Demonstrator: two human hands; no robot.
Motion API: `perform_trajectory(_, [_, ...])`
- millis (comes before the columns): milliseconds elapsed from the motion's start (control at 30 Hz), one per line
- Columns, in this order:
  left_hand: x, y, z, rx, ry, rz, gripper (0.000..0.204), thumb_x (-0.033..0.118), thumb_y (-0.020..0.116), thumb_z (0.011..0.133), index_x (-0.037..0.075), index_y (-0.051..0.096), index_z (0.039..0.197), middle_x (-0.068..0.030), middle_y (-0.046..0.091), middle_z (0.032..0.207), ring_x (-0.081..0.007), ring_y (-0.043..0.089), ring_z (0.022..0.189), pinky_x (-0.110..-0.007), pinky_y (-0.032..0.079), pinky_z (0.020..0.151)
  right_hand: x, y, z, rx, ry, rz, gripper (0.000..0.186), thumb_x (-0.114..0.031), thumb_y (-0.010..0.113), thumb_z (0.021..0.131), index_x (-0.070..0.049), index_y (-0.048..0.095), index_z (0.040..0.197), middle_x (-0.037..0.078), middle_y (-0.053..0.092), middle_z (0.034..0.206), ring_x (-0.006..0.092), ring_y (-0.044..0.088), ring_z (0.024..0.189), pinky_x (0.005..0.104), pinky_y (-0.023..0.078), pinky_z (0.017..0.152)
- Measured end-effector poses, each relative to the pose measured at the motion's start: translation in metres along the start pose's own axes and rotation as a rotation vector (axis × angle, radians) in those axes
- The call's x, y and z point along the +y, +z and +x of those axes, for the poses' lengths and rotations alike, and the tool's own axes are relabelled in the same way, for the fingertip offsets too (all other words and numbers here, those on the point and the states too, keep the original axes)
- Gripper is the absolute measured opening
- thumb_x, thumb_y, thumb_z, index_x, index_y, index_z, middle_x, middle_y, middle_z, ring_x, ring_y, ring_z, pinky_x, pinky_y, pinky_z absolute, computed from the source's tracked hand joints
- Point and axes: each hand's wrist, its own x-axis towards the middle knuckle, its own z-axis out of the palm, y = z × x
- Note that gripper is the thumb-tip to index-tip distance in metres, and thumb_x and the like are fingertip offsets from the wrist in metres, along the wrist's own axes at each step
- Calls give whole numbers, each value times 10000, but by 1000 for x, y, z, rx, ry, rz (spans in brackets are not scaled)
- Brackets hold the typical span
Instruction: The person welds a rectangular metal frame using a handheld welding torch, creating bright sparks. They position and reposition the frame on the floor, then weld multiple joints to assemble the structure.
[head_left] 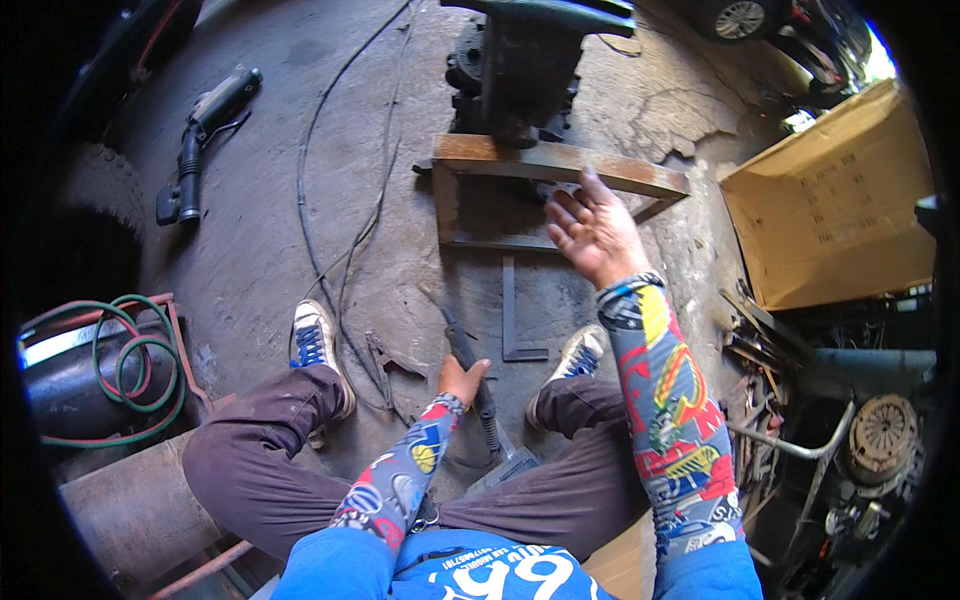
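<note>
The left hand (462, 378) is closed around the black handle of a welding electrode holder (470, 375), resting low between the knees, its cable trailing back toward the seated person. The right hand (592, 230) is open, fingers spread, reaching to the rusty steel frame (560, 165) on the concrete floor (250, 240) and about touching its near rail. A steel square (515, 320) lies flat just in front of the shoes. To my eye the frame is laid out but the holder sits idle, so the joining looks yet undone. An angle grinder (205, 135) lies well apart to the left.
</note>
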Motion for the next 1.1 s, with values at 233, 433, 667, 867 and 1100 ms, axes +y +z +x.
perform_trajectory(233, [-16,-13,31,93,27,164,547,475,678,871,3,682,1147,-277,680,1144,-428,657,1072,-474,518,933,-16,-10,13,111,14,31,504,-483,751,882,-73,617,1142,89,647,1239,292,498,1298,476,284,1126])
perform_trajectory(433, [-75,-101,53,705,-31,218,190,245,591,905,68,662,910,-231,698,861,-462,662,841,-550,509,755,-7,3,20,121,58,-58,533,-492,744,880,-80,580,1174,123,641,1174,287,565,1165,520,283,1109])
perform_trajectory(667, [-126,-139,63,839,-86,265,170,217,632,895,55,678,924,-218,705,878,-437,676,862,-518,522,770,-4,19,11,205,8,-97,880,-512,816,810,54,455,1379,217,543,1313,312,548,1221,499,280,1141])
perform_trajectory(867, [-131,-121,47,248,-406,395,545,411,791,740,-3,665,1073,-255,686,1146,-414,656,1095,-488,520,954,-7,21,6,161,65,-127,747,-551,761,849,4,541,1298,161,589,1264,279,548,1188,473,290,1107])
perform_trajectory(1100, [-125,-94,43,345,-282,690,375,220,791,783,78,652,1102,-158,680,1087,-343,666,1053,-448,543,922,-10,4,8,181,103,-70,700,-561,743,858,-43,553,1289,92,622,1269,227,592,1104,394,398,973])
